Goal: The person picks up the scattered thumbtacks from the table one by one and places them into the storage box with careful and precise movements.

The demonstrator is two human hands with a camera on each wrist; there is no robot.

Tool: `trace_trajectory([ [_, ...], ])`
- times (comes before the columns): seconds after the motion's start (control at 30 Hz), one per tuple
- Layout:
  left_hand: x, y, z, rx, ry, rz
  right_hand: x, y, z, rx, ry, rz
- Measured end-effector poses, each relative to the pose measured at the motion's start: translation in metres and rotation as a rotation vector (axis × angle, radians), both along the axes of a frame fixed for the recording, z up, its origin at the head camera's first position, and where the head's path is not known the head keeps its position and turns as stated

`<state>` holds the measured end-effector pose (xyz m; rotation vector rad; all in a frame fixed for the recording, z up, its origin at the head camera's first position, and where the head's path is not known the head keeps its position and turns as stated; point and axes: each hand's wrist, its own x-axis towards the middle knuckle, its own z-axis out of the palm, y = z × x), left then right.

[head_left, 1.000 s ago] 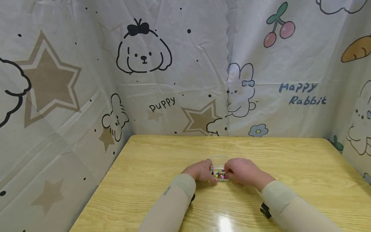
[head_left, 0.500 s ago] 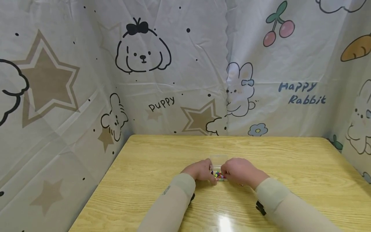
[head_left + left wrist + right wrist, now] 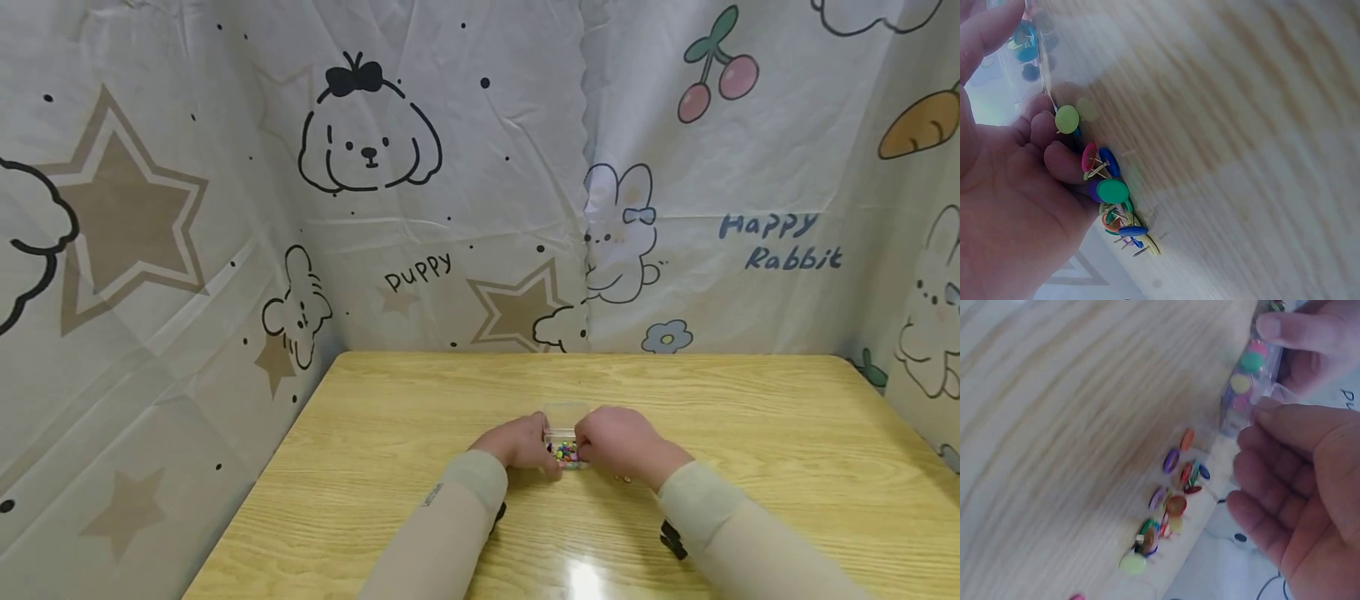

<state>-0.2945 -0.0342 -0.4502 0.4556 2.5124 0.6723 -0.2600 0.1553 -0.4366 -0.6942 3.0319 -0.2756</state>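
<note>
A small clear plastic box (image 3: 567, 414) stands on the table with its lid raised, holding multicoloured thumbtacks (image 3: 565, 452). My left hand (image 3: 521, 442) grips the box from its left side, thumb towards me and fingers behind. At the box's right side, my right hand (image 3: 622, 442) has its fingers bent and their tips over the opening. In the right wrist view its thumb (image 3: 1279, 419) lies at the end of the box, while the index fingertip is hidden. I cannot tell whether a thumbtack is pinched there.
Loose thumbtacks (image 3: 1175, 505) lie scattered on the wooden table (image 3: 405, 408) on the right hand's side. More thumbtacks (image 3: 1113, 190) show beyond the left fingers in the left wrist view. A printed cloth (image 3: 420, 217) hangs behind and beside the table.
Over the last second my right hand has shifted left, further over the box opening, then stayed near there. The left hand and the box have hardly moved.
</note>
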Motion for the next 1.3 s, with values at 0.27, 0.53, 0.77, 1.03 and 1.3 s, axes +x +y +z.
trace_trajectory([
  [0.27, 0.001, -0.001, 0.001, -0.002, 0.002, 0.013, -0.002, 0.034, 0.012, -0.058, 0.053, -0.011],
  [0.53, 0.002, -0.001, 0.003, 0.002, 0.001, 0.006, 0.001, 0.069, 0.01, -0.046, 0.003, -0.077],
  [0.77, 0.0, -0.001, 0.002, -0.007, -0.001, 0.007, 0.005, 0.084, -0.001, -0.003, -0.058, -0.08],
  [1.03, 0.0, -0.001, 0.002, -0.018, 0.001, -0.004, 0.003, 0.084, -0.01, -0.003, -0.07, -0.064],
  [1.3, 0.002, -0.001, 0.002, 0.009, 0.004, 0.0, 0.003, 0.085, -0.013, 0.008, -0.063, -0.071],
])
